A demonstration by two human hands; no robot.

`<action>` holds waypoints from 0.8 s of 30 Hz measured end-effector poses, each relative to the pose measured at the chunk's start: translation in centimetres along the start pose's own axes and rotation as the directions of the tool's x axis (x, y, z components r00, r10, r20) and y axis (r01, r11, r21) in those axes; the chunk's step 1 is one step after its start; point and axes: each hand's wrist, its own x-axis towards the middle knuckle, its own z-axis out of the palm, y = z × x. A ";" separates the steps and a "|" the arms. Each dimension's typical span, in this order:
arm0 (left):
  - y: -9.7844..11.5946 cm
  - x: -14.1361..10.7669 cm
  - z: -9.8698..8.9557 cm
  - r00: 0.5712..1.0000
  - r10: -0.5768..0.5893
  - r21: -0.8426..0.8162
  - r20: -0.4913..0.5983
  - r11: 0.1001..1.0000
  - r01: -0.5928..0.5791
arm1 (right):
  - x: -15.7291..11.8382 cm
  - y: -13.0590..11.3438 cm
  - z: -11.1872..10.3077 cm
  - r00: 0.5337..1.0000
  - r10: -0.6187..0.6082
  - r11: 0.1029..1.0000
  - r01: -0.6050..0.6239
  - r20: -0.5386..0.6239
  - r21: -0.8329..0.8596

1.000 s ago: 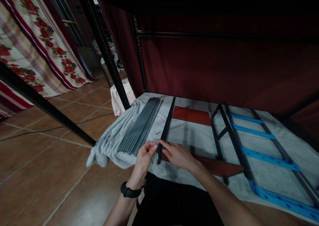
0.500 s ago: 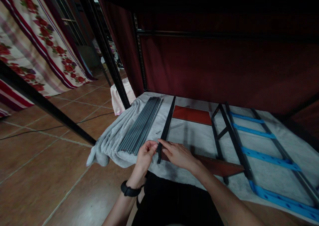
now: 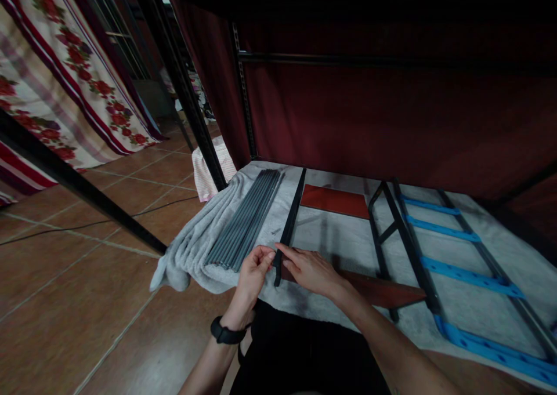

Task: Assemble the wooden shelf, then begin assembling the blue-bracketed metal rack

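My left hand (image 3: 256,267) is closed in a pinch at the left side of a black metal bar (image 3: 290,224); whatever sits between its fingertips is too small to make out. From the right, my right hand (image 3: 311,269) holds the near part of that bar, its index fingertip reaching over the top. The bar forms the left side of a frame joined by two reddish-brown boards, the far board (image 3: 335,200) and the near board (image 3: 383,290). Small metal pieces (image 3: 275,232), perhaps screws, lie on the grey cloth (image 3: 335,232) left of the bar.
A bundle of grey rods (image 3: 246,221) lies left of the frame. To the right is a black rack with blue crosspieces (image 3: 448,229). A black shelf post (image 3: 191,93) and a slanting black bar (image 3: 87,183) stand at the left. Dark red fabric (image 3: 391,116) hangs behind.
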 end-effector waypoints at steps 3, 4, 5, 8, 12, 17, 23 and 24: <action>0.4 -0.2 0.0 1.000 0.020 -0.002 0.017 1.000 -0.020 | 0.0 -0.1 -0.1 1.000 0.005 1.000 -0.005 0.006 -0.002; 0.5 -0.4 0.0 1.000 0.016 -0.001 0.020 1.000 -0.016 | 0.0 -0.1 -0.1 1.000 0.005 1.000 -0.005 0.010 -0.001; 0.5 -0.5 0.1 1.000 0.006 -0.001 0.021 1.000 -0.006 | 0.0 -0.2 -0.2 1.000 0.006 1.000 -0.006 0.010 0.002; 0.4 -0.6 0.1 1.000 -0.027 0.000 0.015 1.000 0.027 | 0.0 -0.2 -0.2 1.000 0.002 1.000 -0.002 0.006 0.010; -0.2 -0.1 0.1 1.000 -0.021 0.016 -0.001 1.000 0.021 | -0.1 -0.3 -0.3 1.000 -0.001 1.000 0.000 0.007 0.008; -0.1 0.1 0.0 0.999 0.031 0.018 -0.005 0.999 -0.031 | 0.0 -0.4 -0.3 1.000 0.021 1.000 -0.021 0.017 -0.002; 0.4 -0.3 -0.1 0.999 0.022 0.001 0.045 1.000 -0.022 | -0.1 -0.3 -0.2 1.000 -0.001 1.000 0.001 0.002 -0.006; 0.3 -0.4 -0.1 0.999 0.006 0.008 0.045 1.000 -0.006 | -0.1 -0.3 -0.2 1.000 -0.001 1.000 0.001 0.001 -0.009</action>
